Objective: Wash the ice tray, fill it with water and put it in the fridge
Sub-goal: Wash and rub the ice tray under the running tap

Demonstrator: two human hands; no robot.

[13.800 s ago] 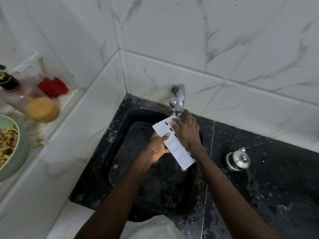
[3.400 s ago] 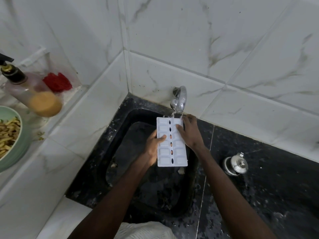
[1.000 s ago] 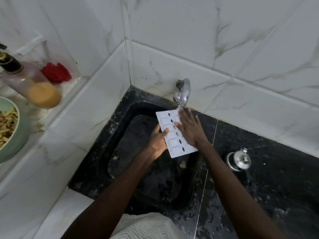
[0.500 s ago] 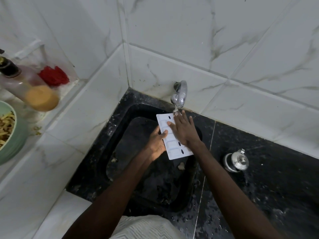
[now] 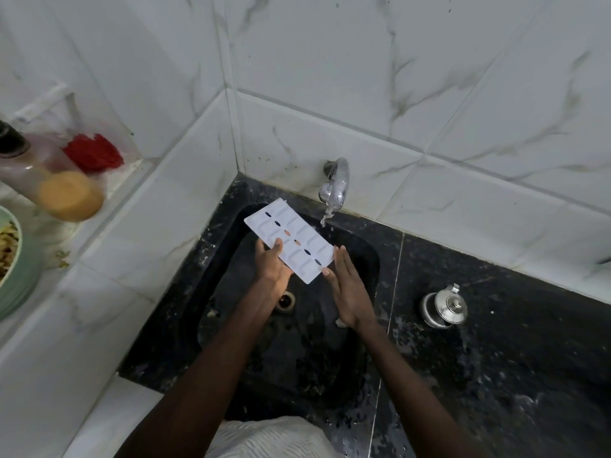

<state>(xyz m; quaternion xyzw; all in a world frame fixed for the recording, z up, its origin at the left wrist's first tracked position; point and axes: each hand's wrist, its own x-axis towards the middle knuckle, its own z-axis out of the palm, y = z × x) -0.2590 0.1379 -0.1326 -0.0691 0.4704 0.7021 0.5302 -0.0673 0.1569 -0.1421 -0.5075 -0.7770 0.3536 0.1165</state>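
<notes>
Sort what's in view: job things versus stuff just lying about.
Job: ice tray, running tap, sink, left hand gripping the tray, right hand flat at its edge.
Lying about: bottle, red item, green bowl, steel pot.

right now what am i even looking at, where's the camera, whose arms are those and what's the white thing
There is no machine here: these are a person's two bare arms, seen by a camera worn on their head that looks forward and down. The picture is roughly their own view of a black sink set in a black counter in a tiled corner. The left hand grips a white ice tray by its near end, thumb on top, tilted over the sink. The right hand is open, its straight fingers at the tray's right edge; I cannot tell whether they touch it. The tap runs a thin stream just beside the tray. On the counter to the right stands a small steel pot with a lid. On the white ledge to the left are a bottle of orange liquid, something red and a green bowl of food.
</notes>
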